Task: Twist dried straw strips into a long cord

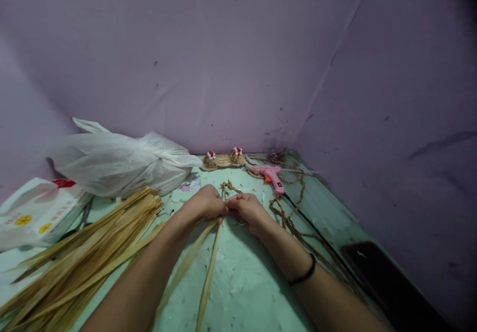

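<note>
My left hand (211, 204) and my right hand (246, 210) meet over the middle of the table, fingertips touching. Both are closed on a braided cord (231, 187) of dried leaf, whose finished end loops out beyond the fingers. Two long flat leaf strips (208, 282) trail from beneath my left hand toward the near edge. The exact spot where the fingers pinch is hidden. Left of my left arm lies a thick bundle of dried leaf strips (100, 252).
A pink glue gun (272, 174) with a black cable lies right, beside loose twisted cord (294, 227). Woven slippers (223, 160) with red-and-white beads stand by the wall. White plastic bags (126, 163) fill the back left. A dark flat object (387, 282) sits at right.
</note>
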Motion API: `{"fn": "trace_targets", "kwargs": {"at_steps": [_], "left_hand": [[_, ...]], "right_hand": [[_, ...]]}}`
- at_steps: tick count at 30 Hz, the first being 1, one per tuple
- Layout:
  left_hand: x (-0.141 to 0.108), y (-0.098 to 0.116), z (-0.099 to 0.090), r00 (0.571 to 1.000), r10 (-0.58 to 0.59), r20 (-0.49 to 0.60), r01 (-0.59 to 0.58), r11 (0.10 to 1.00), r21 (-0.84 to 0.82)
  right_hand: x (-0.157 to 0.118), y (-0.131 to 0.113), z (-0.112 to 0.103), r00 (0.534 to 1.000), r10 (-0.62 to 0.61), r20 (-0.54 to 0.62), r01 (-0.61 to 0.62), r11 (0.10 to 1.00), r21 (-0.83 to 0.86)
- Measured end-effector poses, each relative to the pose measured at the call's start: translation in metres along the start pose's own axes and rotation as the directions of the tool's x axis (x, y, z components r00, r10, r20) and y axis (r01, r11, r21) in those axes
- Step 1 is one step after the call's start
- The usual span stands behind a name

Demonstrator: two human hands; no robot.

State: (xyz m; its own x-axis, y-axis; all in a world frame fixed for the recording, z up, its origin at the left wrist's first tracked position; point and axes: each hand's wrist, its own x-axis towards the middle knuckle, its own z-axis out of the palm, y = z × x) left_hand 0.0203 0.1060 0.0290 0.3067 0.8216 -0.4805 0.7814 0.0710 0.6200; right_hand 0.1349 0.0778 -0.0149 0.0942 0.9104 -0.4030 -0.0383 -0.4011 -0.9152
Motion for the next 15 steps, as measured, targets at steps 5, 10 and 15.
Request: {"fn": "trace_targets", "kwargs": {"at_steps": [5, 10, 15], "left_hand": [[-0.004, 0.004, 0.019, 0.977, 0.059, -0.205, -0.037, 0.993, 0.11], [-0.006, 0.003, 0.028, 0.958, 0.167, -0.234, -0.11, 0.965, 0.236], [-0.006, 0.003, 0.008, 0.998, 0.059, 0.003, -0.059, 0.998, -0.001]], "right_hand": [[0.001, 0.004, 0.001, 0.999, -0.017, -0.027, 0.018, 0.999, 0.043], [-0.002, 0.0, -0.004, 0.997, 0.022, 0.077, -0.024, 0.999, 0.032], [0.003, 0.001, -0.013, 0.977, 0.019, 0.211, -0.041, 0.994, 0.103]]}}
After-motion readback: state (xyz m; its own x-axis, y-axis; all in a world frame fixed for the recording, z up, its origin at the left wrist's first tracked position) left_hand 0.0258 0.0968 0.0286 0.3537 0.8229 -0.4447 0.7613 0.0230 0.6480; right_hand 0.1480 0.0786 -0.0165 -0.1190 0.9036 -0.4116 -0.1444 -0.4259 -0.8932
